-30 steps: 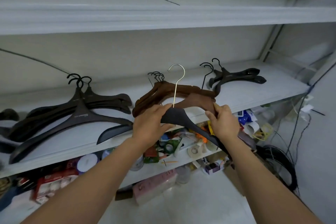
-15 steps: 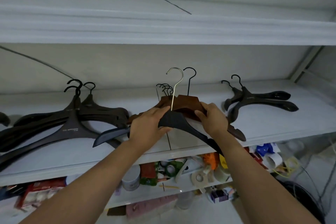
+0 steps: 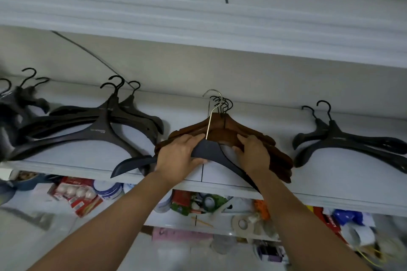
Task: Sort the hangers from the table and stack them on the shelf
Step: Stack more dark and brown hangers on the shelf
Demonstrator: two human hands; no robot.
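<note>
On the white shelf [image 3: 242,191] a stack of brown wooden hangers [image 3: 224,133] lies in the middle, hooks toward the wall. My left hand [image 3: 178,156] grips a dark navy hanger [image 3: 211,152] with a silver hook at its neck, in front of the brown stack. My right hand [image 3: 253,152] holds the brown hanger on top of that stack by its right arm. Dark grey plastic hangers [image 3: 94,134] are piled to the left, and two black hangers [image 3: 343,141] lie to the right.
An upper shelf board [image 3: 198,24] hangs low over the hangers. More dark hangers [image 3: 19,97] lie at the far left. The lower shelf holds tape rolls [image 3: 241,223], a red box [image 3: 79,196] and other clutter.
Both hands have pushed the brown hanger deeper onto the brown stack, its hook now in line with the others. The navy hanger came along in my left hand. The view shifted right.
</note>
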